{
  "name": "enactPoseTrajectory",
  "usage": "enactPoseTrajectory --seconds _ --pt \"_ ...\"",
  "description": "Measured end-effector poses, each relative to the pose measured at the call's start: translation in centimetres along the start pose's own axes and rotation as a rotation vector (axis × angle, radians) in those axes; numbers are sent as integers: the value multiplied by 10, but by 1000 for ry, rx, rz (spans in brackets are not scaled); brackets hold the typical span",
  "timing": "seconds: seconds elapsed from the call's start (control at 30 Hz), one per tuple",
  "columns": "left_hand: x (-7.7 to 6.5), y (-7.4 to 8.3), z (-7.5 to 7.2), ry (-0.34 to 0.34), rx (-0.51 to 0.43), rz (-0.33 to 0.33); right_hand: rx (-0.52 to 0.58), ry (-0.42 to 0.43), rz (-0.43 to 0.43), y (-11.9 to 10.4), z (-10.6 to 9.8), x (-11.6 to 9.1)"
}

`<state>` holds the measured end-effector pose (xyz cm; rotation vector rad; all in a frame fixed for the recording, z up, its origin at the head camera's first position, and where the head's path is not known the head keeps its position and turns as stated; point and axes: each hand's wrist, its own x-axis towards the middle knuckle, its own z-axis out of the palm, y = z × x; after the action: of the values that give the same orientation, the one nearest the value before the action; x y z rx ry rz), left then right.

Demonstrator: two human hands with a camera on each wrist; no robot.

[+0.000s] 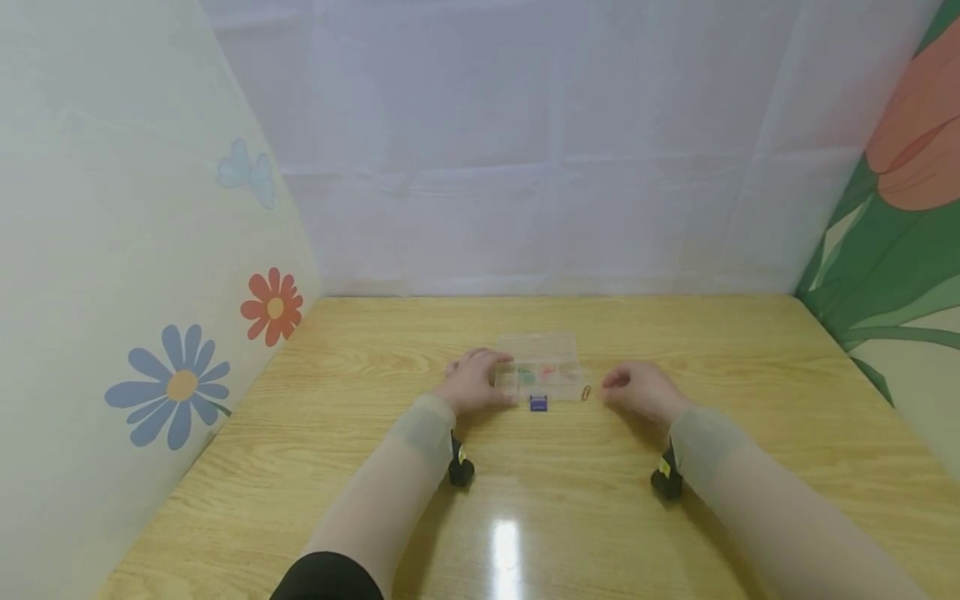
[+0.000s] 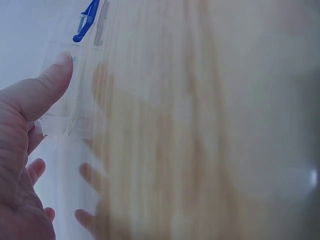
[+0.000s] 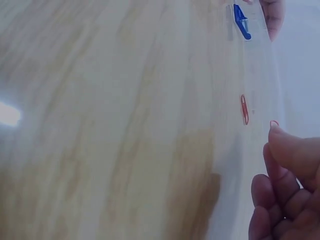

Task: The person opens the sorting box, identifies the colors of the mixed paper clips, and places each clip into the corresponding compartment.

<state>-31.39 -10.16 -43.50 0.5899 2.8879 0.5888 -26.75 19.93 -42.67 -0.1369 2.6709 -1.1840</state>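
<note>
A clear plastic box (image 1: 558,387) stands on the table with its lid (image 1: 536,343) raised at the back. Small green bits (image 1: 527,377) and pinkish-red bits (image 1: 549,372) show inside it. A blue latch (image 2: 87,21) sits at its front side. My left hand (image 1: 476,383) holds the box by its left end, thumb on the near side. To the right of the box, my right hand (image 1: 637,390) pinches a small red paper clip (image 3: 274,123); only its looped tip pokes out past the thumb. Another red paper clip (image 3: 244,109) lies on the table between box and right hand.
The wood-grain table (image 1: 300,467) runs back to a white cloth backdrop (image 1: 555,150). A flower-patterned panel (image 1: 180,233) closes off the left, and a tulip-printed one (image 1: 892,250) the right. Dark wrist cameras (image 1: 461,467) hang under both wrists.
</note>
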Motion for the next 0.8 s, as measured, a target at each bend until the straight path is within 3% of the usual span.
enactPoseTrajectory --seconds 0.2,0.4,0.8 --pt "0 0 0 3 3 -1 43 -7 23 -9 -3 0" --pt "-1 2 -1 1 0 -2 15 -5 -16 -19 -5 4" --pt "0 0 0 8 -5 -3 34 -10 -6 -35 1 9"
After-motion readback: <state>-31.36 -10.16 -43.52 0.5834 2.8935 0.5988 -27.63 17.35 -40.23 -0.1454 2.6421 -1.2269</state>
